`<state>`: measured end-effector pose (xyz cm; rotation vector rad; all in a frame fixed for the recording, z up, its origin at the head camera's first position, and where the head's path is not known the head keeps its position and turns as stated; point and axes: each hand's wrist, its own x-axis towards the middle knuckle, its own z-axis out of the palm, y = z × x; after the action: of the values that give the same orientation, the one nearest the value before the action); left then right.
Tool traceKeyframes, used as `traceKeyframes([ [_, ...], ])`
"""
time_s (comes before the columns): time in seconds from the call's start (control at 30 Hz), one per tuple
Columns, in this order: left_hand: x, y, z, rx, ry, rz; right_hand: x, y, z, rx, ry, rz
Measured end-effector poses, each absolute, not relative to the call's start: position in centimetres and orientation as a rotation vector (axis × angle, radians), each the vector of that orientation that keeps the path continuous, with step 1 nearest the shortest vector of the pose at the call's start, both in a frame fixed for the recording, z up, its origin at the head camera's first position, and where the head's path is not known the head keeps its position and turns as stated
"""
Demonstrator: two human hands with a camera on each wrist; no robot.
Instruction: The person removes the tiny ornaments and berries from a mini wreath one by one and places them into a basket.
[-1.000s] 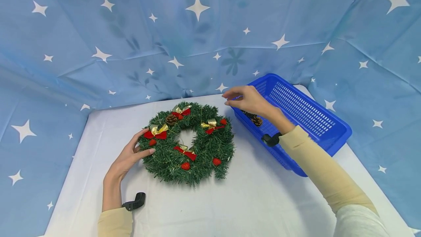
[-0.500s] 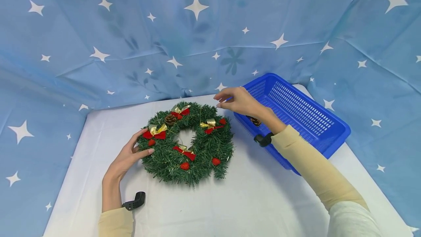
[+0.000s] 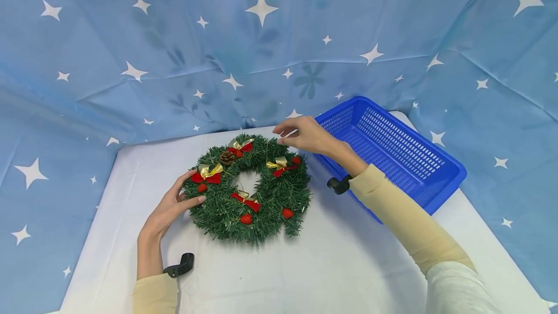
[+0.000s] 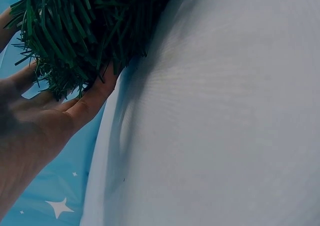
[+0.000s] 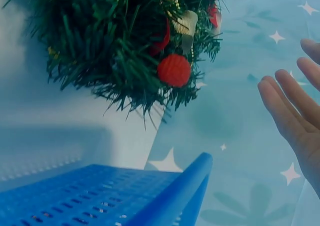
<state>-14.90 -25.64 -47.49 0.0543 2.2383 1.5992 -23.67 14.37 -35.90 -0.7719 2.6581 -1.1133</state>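
Note:
A green Christmas wreath (image 3: 218, 219) lies on the white-covered table, dressed with red-and-gold bows (image 3: 246, 202), red berries (image 3: 287, 213) and a pine cone (image 3: 227, 158). My left hand (image 3: 167, 212) holds its left side, thumb on top and the other fingers round the outer edge. In the left wrist view those fingers (image 4: 92, 98) reach in under the greenery (image 4: 90, 31). My right hand (image 3: 310, 135) hovers by the wreath's upper right, fingers loosely bent. The right wrist view shows its fingers (image 5: 295, 98) spread apart with nothing between them.
A blue plastic basket (image 3: 394, 142) with slotted walls stands to the right of the wreath, partly behind my right forearm. A blue curtain (image 3: 244, 47) with white stars hangs along the back and sides of the table.
My right hand has moved left from the basket's near edge toward the wreath. The pine cone that showed by the basket is now hidden by the forearm. My left hand stays put.

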Motion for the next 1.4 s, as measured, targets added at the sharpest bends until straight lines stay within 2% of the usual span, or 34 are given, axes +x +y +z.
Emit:
traceKeyframes([
  [1.4,-15.1,-25.7,-47.3,0.065,2.261,1.559,-25.3,6.9,-38.9,-0.873,2.561,-1.075],
])
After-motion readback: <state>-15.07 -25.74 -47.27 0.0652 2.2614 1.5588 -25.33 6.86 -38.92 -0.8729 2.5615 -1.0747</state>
